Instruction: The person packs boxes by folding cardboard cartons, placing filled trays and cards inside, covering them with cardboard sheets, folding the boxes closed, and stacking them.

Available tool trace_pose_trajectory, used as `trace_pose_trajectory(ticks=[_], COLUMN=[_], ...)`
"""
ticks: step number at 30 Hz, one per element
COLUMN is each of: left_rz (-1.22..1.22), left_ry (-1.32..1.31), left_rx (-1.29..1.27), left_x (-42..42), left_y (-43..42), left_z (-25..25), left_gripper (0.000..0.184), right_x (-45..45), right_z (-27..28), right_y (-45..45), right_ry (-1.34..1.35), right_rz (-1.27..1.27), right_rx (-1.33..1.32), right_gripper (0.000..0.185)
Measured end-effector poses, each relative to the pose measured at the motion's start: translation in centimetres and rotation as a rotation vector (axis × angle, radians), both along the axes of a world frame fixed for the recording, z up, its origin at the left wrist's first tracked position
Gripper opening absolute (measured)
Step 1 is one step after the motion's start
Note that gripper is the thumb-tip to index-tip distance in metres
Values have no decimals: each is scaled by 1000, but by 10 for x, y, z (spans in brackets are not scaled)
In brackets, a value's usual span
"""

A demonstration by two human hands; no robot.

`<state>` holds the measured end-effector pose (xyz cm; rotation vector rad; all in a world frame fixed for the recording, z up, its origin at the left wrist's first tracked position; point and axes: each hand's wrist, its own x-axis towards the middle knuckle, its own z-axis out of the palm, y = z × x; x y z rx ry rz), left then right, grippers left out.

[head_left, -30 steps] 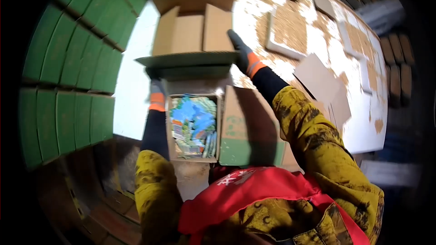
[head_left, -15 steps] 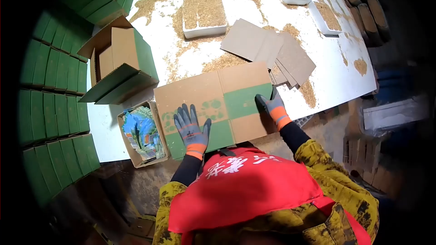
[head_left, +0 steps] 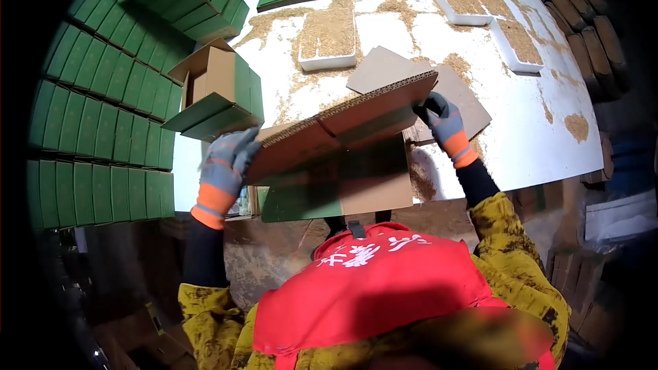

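a: what's nearest?
b: red apron, showing on the near side of the flat carton. that carton is hanging between both hands at the near side of the white table, tilting, corrugated edge showing.
a: hands?
b: left hand is gripping the carton's left end. right hand is gripping its right end. both gloved, grey and orange.
a: under it?
b: second carton is lying flat below the held one, green and brown panels showing. a box edge is peeking out below the left end, contents mostly hidden.
a: further out?
b: open box is standing just beyond the carton's left end. loose cardboard sheets are lying beyond its right end. white tray is sitting well beyond its middle, holding brown bits. green boxes are standing in stacks, well left of the carton.
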<state>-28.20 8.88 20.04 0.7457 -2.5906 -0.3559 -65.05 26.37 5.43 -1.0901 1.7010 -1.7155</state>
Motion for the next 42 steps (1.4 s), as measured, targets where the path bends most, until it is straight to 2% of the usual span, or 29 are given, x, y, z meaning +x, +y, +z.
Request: trace_pose_trajectory(ticks=[2, 3, 4, 6, 7, 10, 11, 14, 16, 18, 20, 22, 23, 24, 25, 26, 27, 28, 30, 31, 32, 33, 34, 35, 36, 37, 38, 40, 42], left_rz=[-90, -64, -28, 35, 72, -103, -174, -229, -117, -102, 24, 181, 249, 221, 150, 148, -44, -180, -280, -182, -70, -153, -114, -194, -49, 124, 264, 417, 529], left_ry=[-138, -117, -116, -130, -361, -419, -508, -468, -259, -53, 172, 321, 339, 283, 245, 165, 88, -335, -443, -250, -24, 39, 198, 128, 128, 110, 102, 172, 313], left_rx=[62, 216, 482, 1019, 865, 1104, 1067, 975, 920, 607, 409, 430, 498, 308, 280, 372, 23, 176, 496, 1031, 1553, 1440, 1362, 812, 559, 326, -21, 16, -144], left_x=[-4, 1, 7, 12, -10, -12, -10, -11, -6, -2, 17, 34, 39, 43, 36, 22, 16, 7, 11, 13, 20, 37, 50, 61, 57, 53, 45, 35, 30], left_y=[16, 17, 9, -9, 4, -25, -35, -33, -32, -14, -30, -35, -32, -39, -31, -15, -9, -9, -37, -49, -58, -64, -60, -47, -23, 2, 18, 20, 25], left_z=[12, 6, 0, -7, 29, 28, 27, 32, 29, 49, 44, 43, 36, 3, -18, -23, -49, -60, -93, -81, -63, -46, -43, -55, -63, -70, -81, -87, -76], left_gripper=[25, 28, 30, 33, 39, 41, 42, 38, 35, 16, 14, 19, 19, 20, 19, 23, 33, 50, 61, 62, 64, 63, 46, 40, 36, 38, 45, 54, 70], right_x=[39, 52, 66, 109, 127, 144, 144, 156, 164, 164, 152, 140, 137, 135, 142, 153, 161, 166, 166, 172, 173, 175, 177, 182, 199, 197, 194, 177, 159], right_z=[46, 64, 83, 125, 130, 113, 114, 109, 94, 109, 131, 145, 151, 159, 155, 151, 154, 148, 142, 141, 129, 106, 87, 77, 86, 85, 85, 143, 134], right_y=[4, 3, 2, 0, -14, -28, -20, 13, 26, 41, 53, 62, 69, 68, 63, 56, 43, 28, -5, -14, -22, -29, -35, -37, -36, -40, -43, -64, -95], right_ry=[468, 610, 750, 883, 979, 1207, 1220, 1309, 1249, 1033, 780, 428, 398, 627, 659, 686, 758, 696, 249, 347, 434, 505, 576, 754, 1082, 1083, 1074, 1271, 1083], right_rz=[-407, -420, -433, -77, 3, 178, 174, 146, 66, 142, 113, 284, 408, 514, 574, 636, 660, 683, 882, 835, 790, 744, 692, 630, 640, 545, 452, 212, -20], right_rx=[-112, -271, -423, -187, -145, 24, 3, 67, -45, -59, -131, -115, -40, 41, 47, 53, 14, 57, 287, 377, 341, 307, 270, 452, 544, 363, 183, 8, -114], right_gripper=[41, 47, 53, 62, 64, 66, 66, 59, 36, 21, 21, 20, 17, 14, 14, 14, 24, 40, 55, 52, 51, 49, 48, 49, 49, 50, 51, 54, 55])
